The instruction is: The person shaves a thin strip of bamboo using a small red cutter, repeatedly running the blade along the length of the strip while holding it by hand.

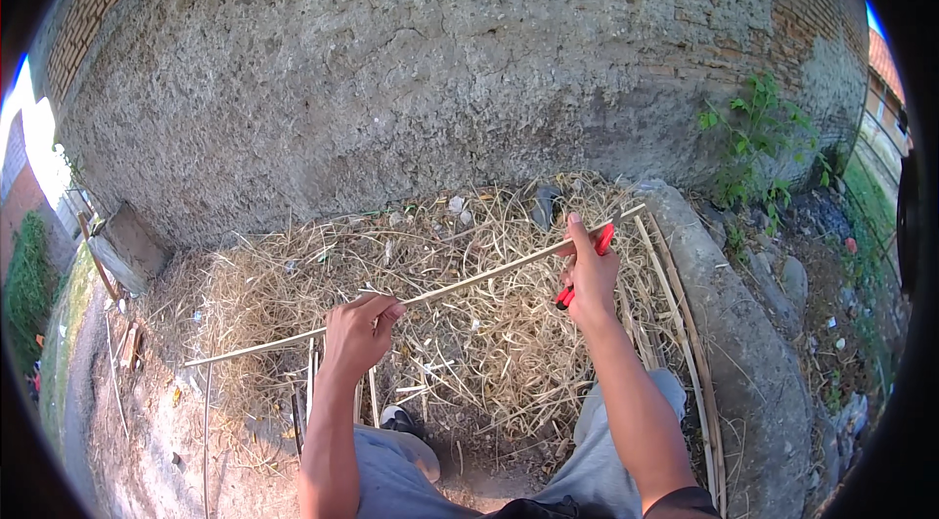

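Observation:
A long, thin, pale strip that looks like split bamboo (489,272) runs across in front of me, its right end higher than its left. My left hand (360,331) is closed round it near the middle, fingers curled over the top. Closer to the right end, my right hand (591,274) grips a red-and-black handled tool (605,239), with the thumb lying along the strip. A short grey blade-like part shows beside the strip above that hand. The palm hides most of the tool, so its exact kind is unclear.
Curly pale shavings (518,353) cover the ground ahead. A rough wall (440,79) rises behind them. More long strips (675,309) lie at right against a concrete edge (724,323). A leafy plant (758,133) grows at the wall's right. My shoe (398,418) shows below.

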`<state>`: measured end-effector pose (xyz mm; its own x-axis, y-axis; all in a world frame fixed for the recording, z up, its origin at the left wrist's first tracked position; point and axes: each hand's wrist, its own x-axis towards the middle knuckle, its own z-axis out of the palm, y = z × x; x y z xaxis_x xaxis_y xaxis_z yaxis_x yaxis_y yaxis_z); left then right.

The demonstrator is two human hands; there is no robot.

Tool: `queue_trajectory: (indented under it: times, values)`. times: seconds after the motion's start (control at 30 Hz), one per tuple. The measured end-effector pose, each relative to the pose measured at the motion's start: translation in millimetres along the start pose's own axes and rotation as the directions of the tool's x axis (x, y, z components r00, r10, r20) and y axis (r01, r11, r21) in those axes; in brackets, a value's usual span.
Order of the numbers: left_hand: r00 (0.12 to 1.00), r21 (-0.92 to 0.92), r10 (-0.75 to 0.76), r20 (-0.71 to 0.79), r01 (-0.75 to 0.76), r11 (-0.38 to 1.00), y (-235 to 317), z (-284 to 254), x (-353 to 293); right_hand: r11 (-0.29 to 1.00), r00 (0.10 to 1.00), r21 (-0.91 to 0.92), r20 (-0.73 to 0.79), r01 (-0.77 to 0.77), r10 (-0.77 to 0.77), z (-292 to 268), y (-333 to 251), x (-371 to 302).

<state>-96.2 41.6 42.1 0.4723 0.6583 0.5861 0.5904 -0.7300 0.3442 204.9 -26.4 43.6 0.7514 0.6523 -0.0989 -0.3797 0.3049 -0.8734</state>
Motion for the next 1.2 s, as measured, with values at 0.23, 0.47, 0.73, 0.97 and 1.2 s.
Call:
queue_trajectory:
  times: [0.23,0.47,0.73,0.97,1.2]
  values:
    - [0.998,0.017,-0.02,0.057,0.019,1.0,13,0,0,1.0,1.0,-0.017,-0.001,0.016,-0.016,-10,2,7]
    - [0.938,0.087,-0.123,0.325,0.1,0.991,21,5,-2,0.993,0.999,-0.112,0.045,0.021,-0.016,-14,-1,10]
    - [0.776,0.091,-0.13,0.617,0.093,0.991,37,12,-4,0.986,0.999,-0.165,0.04,0.01,-0.004,-21,-5,15]
    - [0.879,0.094,-0.11,0.465,0.074,0.993,40,17,-5,0.943,0.956,-0.332,0.282,0.022,0.077,-25,-4,18]
    - [0.897,0.255,-0.121,0.425,0.01,0.967,48,-10,-1,0.897,0.933,-0.438,0.342,0.058,0.107,-25,5,20]
